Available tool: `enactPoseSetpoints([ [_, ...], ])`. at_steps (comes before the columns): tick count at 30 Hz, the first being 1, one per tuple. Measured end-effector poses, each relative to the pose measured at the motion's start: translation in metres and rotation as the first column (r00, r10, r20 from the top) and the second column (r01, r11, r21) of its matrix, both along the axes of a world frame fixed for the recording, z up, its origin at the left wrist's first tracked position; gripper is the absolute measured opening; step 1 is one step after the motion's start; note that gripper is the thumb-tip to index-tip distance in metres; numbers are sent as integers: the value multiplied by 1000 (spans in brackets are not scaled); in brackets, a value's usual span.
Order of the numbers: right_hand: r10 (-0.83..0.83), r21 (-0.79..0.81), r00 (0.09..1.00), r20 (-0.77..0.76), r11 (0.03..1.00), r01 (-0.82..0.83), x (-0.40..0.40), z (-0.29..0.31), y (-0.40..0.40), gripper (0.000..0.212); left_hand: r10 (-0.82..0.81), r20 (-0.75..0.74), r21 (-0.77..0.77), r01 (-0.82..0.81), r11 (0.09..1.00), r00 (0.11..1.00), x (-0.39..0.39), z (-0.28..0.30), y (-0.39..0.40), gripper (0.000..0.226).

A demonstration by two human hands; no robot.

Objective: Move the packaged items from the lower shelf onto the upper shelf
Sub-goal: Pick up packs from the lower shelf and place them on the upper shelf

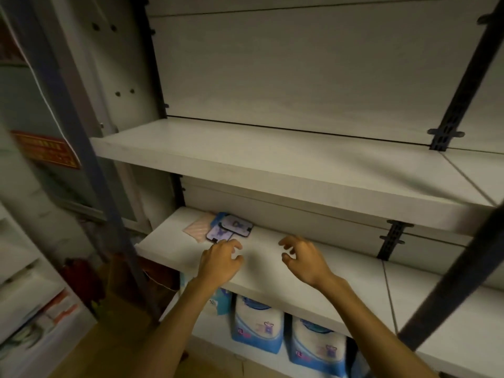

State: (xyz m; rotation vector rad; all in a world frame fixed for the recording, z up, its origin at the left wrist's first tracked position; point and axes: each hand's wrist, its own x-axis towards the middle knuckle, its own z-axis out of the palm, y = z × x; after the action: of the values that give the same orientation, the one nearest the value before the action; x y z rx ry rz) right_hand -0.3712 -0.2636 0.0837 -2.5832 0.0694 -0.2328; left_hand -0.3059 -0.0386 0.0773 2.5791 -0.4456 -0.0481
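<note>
Nothing is moved yet: the upper shelf [272,170] is bare, the flat packets [221,229] lie on the lower shelf [169,246]. My left hand [219,261] and right hand [305,259] hover, loosely spread, seemingly holding nothing.

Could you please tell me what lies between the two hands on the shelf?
Only bare shelf shows between the left hand and the right hand in the head view.
</note>
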Motion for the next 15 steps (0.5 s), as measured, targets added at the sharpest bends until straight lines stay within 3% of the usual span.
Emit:
enactPoseSetpoints([
  [7,-30,2,990,-136,1000,31,57,-35,31,34,161,-112,85,-152,985,981,78,-43,46,27],
  [15,-130,-3,957,-259,991,134,109,-68,64,35,220,-108,201,-196,960,969,161,-86,64,37],
])
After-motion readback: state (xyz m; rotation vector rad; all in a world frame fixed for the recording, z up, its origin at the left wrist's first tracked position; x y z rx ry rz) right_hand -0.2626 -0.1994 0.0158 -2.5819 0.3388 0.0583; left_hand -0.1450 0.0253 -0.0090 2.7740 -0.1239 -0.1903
